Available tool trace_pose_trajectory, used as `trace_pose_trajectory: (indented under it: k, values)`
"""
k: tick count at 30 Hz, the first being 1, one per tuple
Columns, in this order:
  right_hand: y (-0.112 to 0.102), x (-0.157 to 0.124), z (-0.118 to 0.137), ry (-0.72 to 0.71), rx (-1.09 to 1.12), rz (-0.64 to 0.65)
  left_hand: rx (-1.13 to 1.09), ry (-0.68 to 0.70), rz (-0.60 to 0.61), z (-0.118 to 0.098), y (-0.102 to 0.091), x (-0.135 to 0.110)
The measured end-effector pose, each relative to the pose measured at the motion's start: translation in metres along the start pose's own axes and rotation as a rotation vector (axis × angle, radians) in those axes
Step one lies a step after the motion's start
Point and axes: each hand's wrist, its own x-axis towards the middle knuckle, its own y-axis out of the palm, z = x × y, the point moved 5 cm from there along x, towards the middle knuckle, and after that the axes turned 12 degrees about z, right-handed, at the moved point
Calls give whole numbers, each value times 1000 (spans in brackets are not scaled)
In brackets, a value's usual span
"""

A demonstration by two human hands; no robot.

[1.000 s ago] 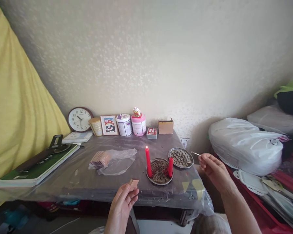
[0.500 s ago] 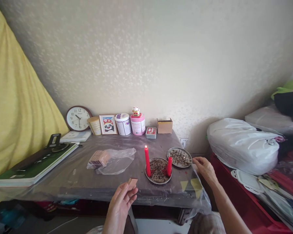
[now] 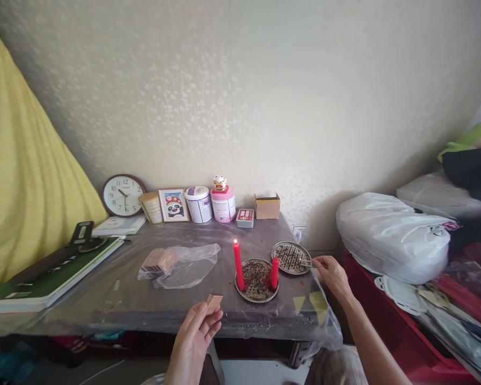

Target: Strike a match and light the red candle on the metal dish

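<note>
My left hand (image 3: 195, 334) holds a small brown matchbox (image 3: 214, 302) up in front of the table's near edge. My right hand (image 3: 332, 272) pinches a thin matchstick (image 3: 304, 262) whose tip rests on the rim of a round metal plate (image 3: 282, 248) full of burnt sticks. Just left of it, a second metal plate (image 3: 257, 293) carries a tall lit red candle (image 3: 238, 264) and a short unlit red candle (image 3: 274, 272).
A plastic-covered dark table (image 3: 104, 299) holds a plastic bag with matchboxes (image 3: 176, 263), books (image 3: 48, 272), a clock (image 3: 122, 195), tins (image 3: 199, 203), a small carton (image 3: 266, 206). A full white bag (image 3: 388, 235) and clutter lie to the right; a yellow curtain (image 3: 20, 176) hangs left.
My right hand dropped from mid-air down to the right-hand metal plate, bringing the matchstick to its rim. The left hand stayed put with the matchbox.
</note>
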Motion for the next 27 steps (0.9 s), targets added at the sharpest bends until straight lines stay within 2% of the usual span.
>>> trace_pose_trajectory:
  k: [7,16,27]
  values:
    - [11,-2,1,-30,-222,15,4,-11,-8,0,-1,-1]
    - [10,-5,18,-206,-400,19,6,-16,-1,0,1,0]
    - [12,0,14,-139,-411,37,-9,-17,-14,0,1,-1]
